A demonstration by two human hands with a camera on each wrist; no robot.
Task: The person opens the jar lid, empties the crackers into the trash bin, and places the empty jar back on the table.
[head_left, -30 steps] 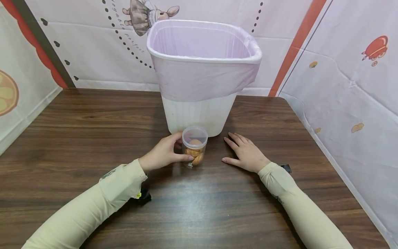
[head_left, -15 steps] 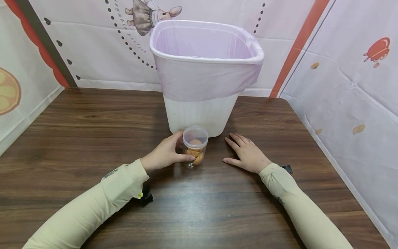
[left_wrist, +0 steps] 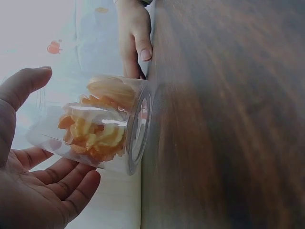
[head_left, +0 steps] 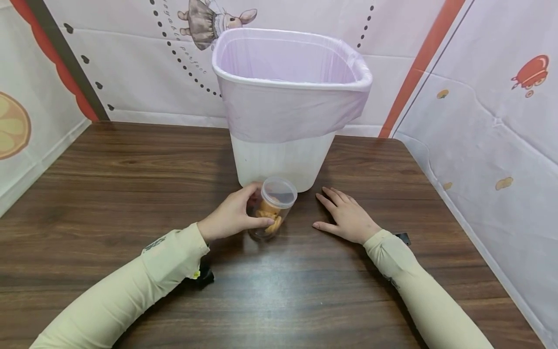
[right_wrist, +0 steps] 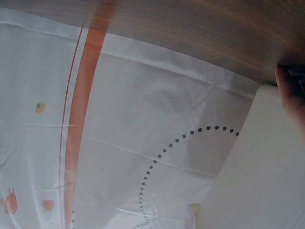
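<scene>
Jar (left_wrist: 102,129): clear, colourless. Cookies (left_wrist: 97,136): golden yellow to orange. Bin (head_left: 283,162): white. Liner (head_left: 296,114): translucent pale lilac. Worktop (head_left: 261,295): dark brown, streaked wood grain. Sleeves (head_left: 126,286): pale yellow-green, small dark prints. Wall cloth (head_left: 390,92): white, printed with orange-red stripe (head_left: 417,72), curving black dots (head_left: 168,43), brown-skirted rabbit (head_left: 202,24), yellow-and-orange citrus slice (head_left: 10,126).

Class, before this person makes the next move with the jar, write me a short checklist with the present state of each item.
1. Left hand has thumb and fingers on either side of the clear jar: ok.
2. Jar upright: not ok; it leans in the head view.
3. Lid tightly closed: cannot tell.
4. Cookies inside the jar: ok.
5. Right hand apart from the jar: ok, resting on the table.
6. Liner folded over the wastebasket's rim: ok.
</scene>
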